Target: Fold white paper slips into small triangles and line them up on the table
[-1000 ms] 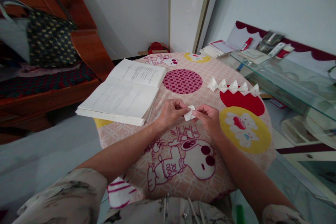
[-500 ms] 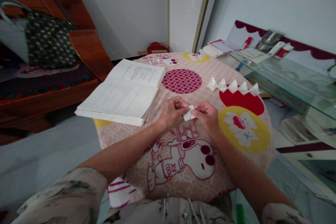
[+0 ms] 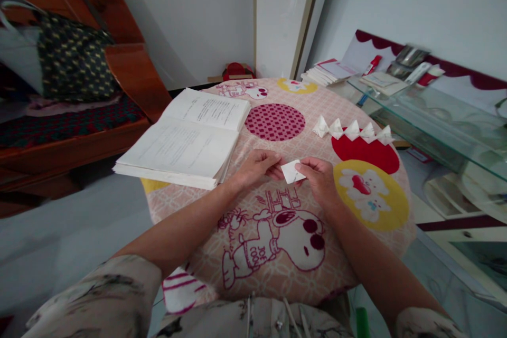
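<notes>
Between the thumb and fingers of my right hand [image 3: 320, 177] is a small folded piece of white paper [image 3: 290, 172] with faint print on it. My left hand [image 3: 258, 166] is just left of the paper, its fingertips close to the paper's left edge and its thumb apart from the fingers. Whether those fingertips touch the edge I cannot tell. Beyond my right hand, several white folded paper pieces [image 3: 352, 131] with pointed tops stand in a row. An open book [image 3: 186, 137] with printed pages lies to the left of my hands.
A patterned pink tablecloth [image 3: 261, 253] covers the round table. At the right is a glass shelf [image 3: 439, 111] holding metal containers [image 3: 410, 56] and a red tube [image 3: 371, 65]. A stack of papers [image 3: 327, 72] is at the far right. On the left stands a wooden bench [image 3: 134, 79] with a dark patterned bag [image 3: 75, 58].
My left fingers have come off the paper and moved slightly left. The paper has turned and shows more of its face, now pinched in my right hand.
</notes>
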`<state>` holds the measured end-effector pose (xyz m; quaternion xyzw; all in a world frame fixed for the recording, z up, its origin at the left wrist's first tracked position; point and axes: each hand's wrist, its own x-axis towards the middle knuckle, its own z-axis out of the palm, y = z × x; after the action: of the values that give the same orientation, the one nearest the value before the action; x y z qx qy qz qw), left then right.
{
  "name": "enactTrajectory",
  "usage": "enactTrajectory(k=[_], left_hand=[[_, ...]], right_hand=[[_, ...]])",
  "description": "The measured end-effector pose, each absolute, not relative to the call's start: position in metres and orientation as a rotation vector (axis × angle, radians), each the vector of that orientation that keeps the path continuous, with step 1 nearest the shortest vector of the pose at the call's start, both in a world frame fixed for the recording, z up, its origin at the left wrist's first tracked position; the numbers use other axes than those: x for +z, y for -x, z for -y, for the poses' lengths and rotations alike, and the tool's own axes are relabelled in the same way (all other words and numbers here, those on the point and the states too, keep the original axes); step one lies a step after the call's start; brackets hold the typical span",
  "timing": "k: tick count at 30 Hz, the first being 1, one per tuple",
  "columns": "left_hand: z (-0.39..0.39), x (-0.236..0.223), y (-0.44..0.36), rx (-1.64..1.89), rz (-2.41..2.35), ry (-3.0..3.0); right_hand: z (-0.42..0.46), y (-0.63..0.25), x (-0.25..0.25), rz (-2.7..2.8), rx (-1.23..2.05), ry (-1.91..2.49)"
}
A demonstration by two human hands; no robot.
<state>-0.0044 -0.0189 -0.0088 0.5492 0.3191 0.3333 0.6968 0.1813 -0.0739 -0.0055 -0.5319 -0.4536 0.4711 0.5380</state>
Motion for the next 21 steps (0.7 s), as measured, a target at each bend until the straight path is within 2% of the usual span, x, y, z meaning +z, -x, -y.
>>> enactTrajectory(k=[13, 21], left_hand=[[0.0204, -0.0056, 0.004, 0.634, -0.753, -1.27], [0.0189, -0.0014, 0.0078, 0.578, -0.641, -1.221]], right_hand=[[0.0739, -0.1831, -0.0066, 1.188, 1.145, 1.275], [0.0745, -0.1844, -0.0048, 1.09, 1.321, 1.159]])
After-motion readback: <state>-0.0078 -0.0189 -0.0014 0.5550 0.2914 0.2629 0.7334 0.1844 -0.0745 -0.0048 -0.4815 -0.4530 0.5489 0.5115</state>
